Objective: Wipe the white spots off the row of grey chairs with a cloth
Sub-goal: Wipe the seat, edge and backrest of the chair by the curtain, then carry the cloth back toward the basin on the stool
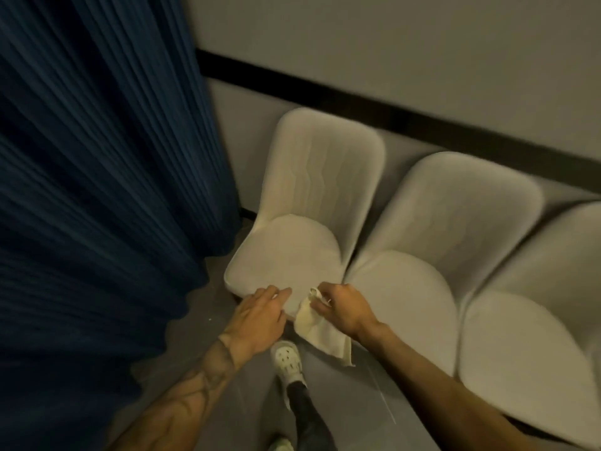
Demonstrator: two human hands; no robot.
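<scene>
The left hand (258,317) lies on the chair (286,255), grip spread; the right hand (344,312) pinches the cloth (322,336). A blue curtain (97,190) hangs left.

I read this as a waiting room. Evidence: identical grey chairs (432,288) side by side, backs to a plain far wall (422,43) bearing a black rail (357,102); pleated dark blue curtain (97,174) at left; smooth grey floor (367,402).

Pale grey chairs (312,196), cream cloth (320,333), pleated navy curtain (97,157), white perforated shoe (287,359).
</scene>
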